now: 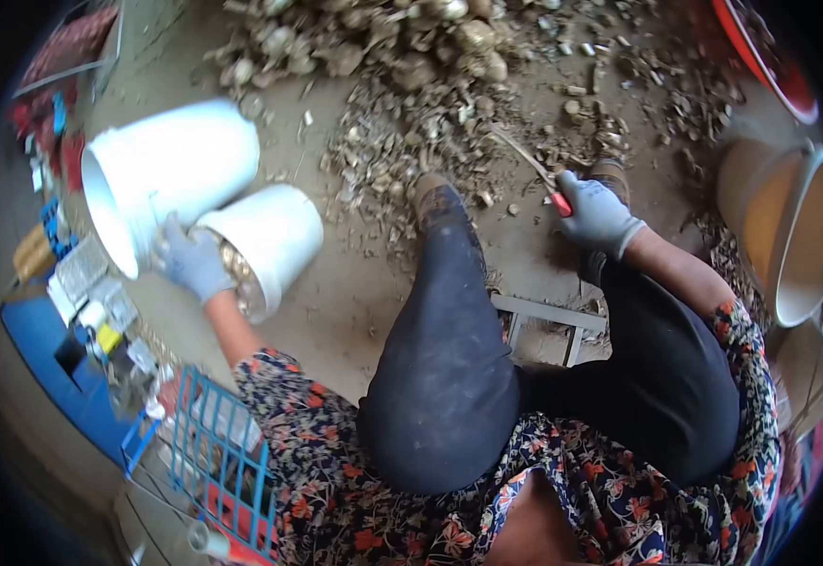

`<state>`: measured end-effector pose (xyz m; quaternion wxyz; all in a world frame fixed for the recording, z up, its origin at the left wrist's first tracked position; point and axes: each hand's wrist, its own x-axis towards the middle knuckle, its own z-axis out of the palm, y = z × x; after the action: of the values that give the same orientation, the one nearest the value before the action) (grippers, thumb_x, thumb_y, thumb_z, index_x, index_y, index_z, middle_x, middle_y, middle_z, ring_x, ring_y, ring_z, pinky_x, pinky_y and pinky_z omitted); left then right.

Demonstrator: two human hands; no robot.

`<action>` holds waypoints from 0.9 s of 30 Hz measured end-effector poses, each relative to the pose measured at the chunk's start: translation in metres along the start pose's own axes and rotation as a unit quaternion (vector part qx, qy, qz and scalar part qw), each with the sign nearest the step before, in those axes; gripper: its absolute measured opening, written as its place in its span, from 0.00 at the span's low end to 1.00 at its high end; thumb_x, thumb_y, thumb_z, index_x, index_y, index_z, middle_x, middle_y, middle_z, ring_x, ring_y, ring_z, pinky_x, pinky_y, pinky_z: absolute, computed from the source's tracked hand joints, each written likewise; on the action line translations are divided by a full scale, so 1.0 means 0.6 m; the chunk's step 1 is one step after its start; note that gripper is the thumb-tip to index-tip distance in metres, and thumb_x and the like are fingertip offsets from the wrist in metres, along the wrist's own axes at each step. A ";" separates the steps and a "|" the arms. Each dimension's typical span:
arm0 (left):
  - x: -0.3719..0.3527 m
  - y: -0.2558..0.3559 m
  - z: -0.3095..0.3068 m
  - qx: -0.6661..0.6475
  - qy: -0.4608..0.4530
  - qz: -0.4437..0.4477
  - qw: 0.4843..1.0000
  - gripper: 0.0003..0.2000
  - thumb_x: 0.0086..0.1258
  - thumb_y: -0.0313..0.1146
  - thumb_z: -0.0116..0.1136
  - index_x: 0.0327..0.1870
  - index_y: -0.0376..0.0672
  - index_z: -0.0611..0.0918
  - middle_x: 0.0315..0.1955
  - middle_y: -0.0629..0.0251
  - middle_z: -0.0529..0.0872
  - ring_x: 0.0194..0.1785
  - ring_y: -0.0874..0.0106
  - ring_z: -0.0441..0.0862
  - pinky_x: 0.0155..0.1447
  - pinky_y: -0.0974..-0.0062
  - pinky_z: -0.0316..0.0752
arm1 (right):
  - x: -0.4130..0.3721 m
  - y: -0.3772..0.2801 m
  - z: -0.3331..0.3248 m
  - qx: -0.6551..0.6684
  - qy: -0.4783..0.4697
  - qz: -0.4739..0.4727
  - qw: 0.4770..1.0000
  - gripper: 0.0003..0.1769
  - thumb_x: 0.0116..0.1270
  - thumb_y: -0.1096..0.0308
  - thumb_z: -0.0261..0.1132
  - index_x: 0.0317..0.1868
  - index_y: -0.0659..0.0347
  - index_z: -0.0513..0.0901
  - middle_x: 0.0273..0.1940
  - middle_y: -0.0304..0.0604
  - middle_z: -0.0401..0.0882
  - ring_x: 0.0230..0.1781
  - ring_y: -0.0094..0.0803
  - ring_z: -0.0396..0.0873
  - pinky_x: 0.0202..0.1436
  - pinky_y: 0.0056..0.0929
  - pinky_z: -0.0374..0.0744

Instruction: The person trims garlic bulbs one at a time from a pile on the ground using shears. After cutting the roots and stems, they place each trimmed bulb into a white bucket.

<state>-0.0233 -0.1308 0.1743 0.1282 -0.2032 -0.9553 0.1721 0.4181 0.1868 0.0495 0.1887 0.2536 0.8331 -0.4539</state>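
My left hand, in a grey glove, is at the mouth of the smaller white bucket, its fingers apart and overlapping the larger white bucket. Both buckets are tipped toward the left in this view, and pale garlic bulbs show inside the smaller one. My right hand, also gloved, is closed around the red handle of a pair of shears. Their long blades point up and left over the cut stem pieces on the floor.
A large heap of garlic bulbs lies ahead of my feet. On the right stand a beige bucket and a red basin. A metal stool frame is between my legs. A blue wire basket stands at lower left.
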 end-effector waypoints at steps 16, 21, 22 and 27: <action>0.002 0.591 -0.030 -0.400 -0.097 0.282 0.867 0.31 0.47 0.46 0.75 0.54 0.43 0.80 0.51 0.49 0.77 0.51 0.55 0.80 0.56 0.61 0.75 | 0.035 -0.008 -0.052 0.025 0.112 0.061 0.992 0.19 0.66 0.57 0.57 0.47 0.64 0.68 0.43 0.62 0.77 0.47 0.56 0.78 0.51 0.47 0.75; -0.059 0.554 -0.060 -0.410 -0.132 0.304 0.850 0.31 0.45 0.49 0.75 0.51 0.41 0.83 0.45 0.50 0.79 0.48 0.56 0.80 0.53 0.63 0.76 | 0.074 -0.043 -0.079 -0.052 0.225 -0.011 0.973 0.20 0.64 0.59 0.61 0.48 0.65 0.69 0.41 0.60 0.77 0.45 0.56 0.78 0.49 0.47 0.76; -0.066 0.551 -0.076 -0.412 -0.133 0.305 0.848 0.31 0.45 0.49 0.75 0.51 0.41 0.83 0.45 0.50 0.79 0.48 0.56 0.80 0.53 0.63 0.76 | 0.077 -0.052 -0.088 -0.053 0.225 -0.008 0.973 0.20 0.64 0.59 0.61 0.48 0.65 0.69 0.41 0.60 0.77 0.45 0.56 0.78 0.49 0.47 0.76; -0.063 0.538 -0.077 -0.442 -0.163 0.291 0.833 0.29 0.46 0.47 0.75 0.47 0.38 0.84 0.40 0.54 0.80 0.43 0.61 0.82 0.49 0.66 0.77 | 0.083 -0.053 -0.104 0.038 0.180 0.010 0.983 0.14 0.65 0.62 0.61 0.38 0.64 0.70 0.27 0.59 0.78 0.32 0.57 0.80 0.37 0.48 0.75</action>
<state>0.1356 0.1428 0.0869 -0.1887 -0.4754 -0.8337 -0.2083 0.3543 0.2378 0.0757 0.0304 0.3466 0.8332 -0.4299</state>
